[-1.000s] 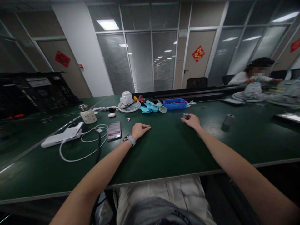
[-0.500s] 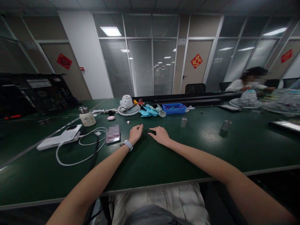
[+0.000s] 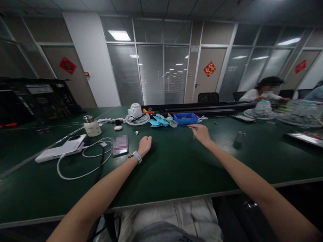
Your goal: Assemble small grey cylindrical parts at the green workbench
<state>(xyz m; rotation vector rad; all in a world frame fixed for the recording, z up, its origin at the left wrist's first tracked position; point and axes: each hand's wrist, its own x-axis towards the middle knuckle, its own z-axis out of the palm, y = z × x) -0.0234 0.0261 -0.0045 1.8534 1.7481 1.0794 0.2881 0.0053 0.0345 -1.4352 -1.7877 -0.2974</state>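
Note:
My left hand (image 3: 145,145), with a watch (image 3: 136,156) on its wrist, rests on the green table with its fingers curled. The inside of those fingers is hidden from me. Out to the right, my right hand (image 3: 201,133) closes its fingertips at a small grey metal cylinder (image 3: 194,136), which is mostly covered and faint. A second metal cylinder (image 3: 239,137) stands upright farther right. A small whitish piece (image 3: 137,133) lies just beyond my left hand, and a phone-like slab (image 3: 120,146) is to its left.
Along the back are a white fan part (image 3: 136,115), light-blue fan blades (image 3: 160,121) and a blue bin (image 3: 186,118) of small items. At left are a cream bottle (image 3: 92,127), a white power bank (image 3: 54,153) and a looped cable (image 3: 64,178). A person (image 3: 252,95) sits far right.
My right hand has moved right and away from my left hand to the nearer metal cylinder, covering most of it. My left hand stays about where it was, fingers curled more.

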